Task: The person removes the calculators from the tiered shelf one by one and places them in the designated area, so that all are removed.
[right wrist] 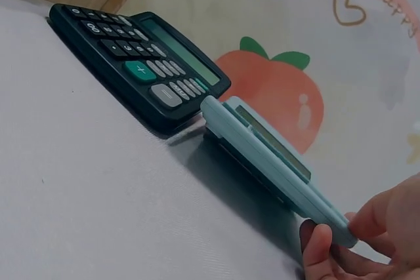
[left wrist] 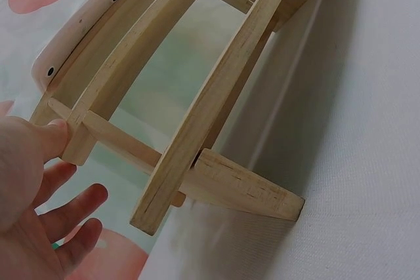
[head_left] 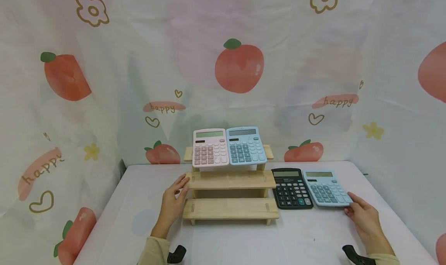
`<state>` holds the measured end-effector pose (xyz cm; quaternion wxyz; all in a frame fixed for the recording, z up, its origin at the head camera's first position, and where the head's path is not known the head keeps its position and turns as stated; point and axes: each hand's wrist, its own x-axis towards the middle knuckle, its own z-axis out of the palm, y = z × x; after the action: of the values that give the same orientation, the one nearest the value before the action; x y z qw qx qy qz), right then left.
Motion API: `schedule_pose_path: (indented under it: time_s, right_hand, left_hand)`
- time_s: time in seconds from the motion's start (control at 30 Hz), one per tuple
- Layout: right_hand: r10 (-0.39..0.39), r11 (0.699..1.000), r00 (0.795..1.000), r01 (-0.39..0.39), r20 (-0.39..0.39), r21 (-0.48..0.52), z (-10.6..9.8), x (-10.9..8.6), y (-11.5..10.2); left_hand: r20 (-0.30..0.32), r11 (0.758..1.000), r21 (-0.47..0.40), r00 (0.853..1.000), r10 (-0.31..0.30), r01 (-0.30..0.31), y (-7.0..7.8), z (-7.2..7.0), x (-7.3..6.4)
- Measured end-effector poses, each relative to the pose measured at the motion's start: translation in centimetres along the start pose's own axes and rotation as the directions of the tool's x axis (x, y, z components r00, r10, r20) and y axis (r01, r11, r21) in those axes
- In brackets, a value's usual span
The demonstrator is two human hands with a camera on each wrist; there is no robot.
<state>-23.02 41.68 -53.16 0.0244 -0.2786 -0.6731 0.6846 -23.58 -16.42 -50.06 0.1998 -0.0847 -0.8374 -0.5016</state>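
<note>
A light wooden three-tier stand (head_left: 230,209) is in the middle of the table. At the left end of its middle tier, my left hand (head_left: 174,201) grips the board, thumb (left wrist: 49,137) at the board's end and the other fingers beyond it. To the right of the stand, my right hand (head_left: 364,214) pinches the lower right corner of a light blue calculator (head_left: 327,189). That corner is tilted up off the table in the right wrist view, with a shadow under it. A black calculator (head_left: 292,189) lies just left of the blue one.
On the top tier a pink calculator (head_left: 210,148) and another blue calculator (head_left: 245,147) lean side by side. The white table (head_left: 306,238) meets a fruit-printed cloth backdrop (head_left: 240,17) at the back and both sides. Black wrist straps (head_left: 357,255) show near the sleeves.
</note>
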Motion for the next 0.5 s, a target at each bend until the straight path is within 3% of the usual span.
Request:
schedule_pose_path:
  time_s: [0.27,0.5]
  right_hand:
    - [-0.043,0.999,0.998,0.042,-0.036,-0.026,0.52,-0.06,0.0]
    - [-0.08,0.98,0.994,0.066,-0.073,-0.185,0.81,-0.33,-0.41]
  left_hand:
    - [-0.006,1.0,-0.002,1.0,0.006,-0.006,0.05,-0.05,0.08]
    - [-0.003,1.0,0.008,1.0,0.001,-0.001,-0.13,0.0,0.15]
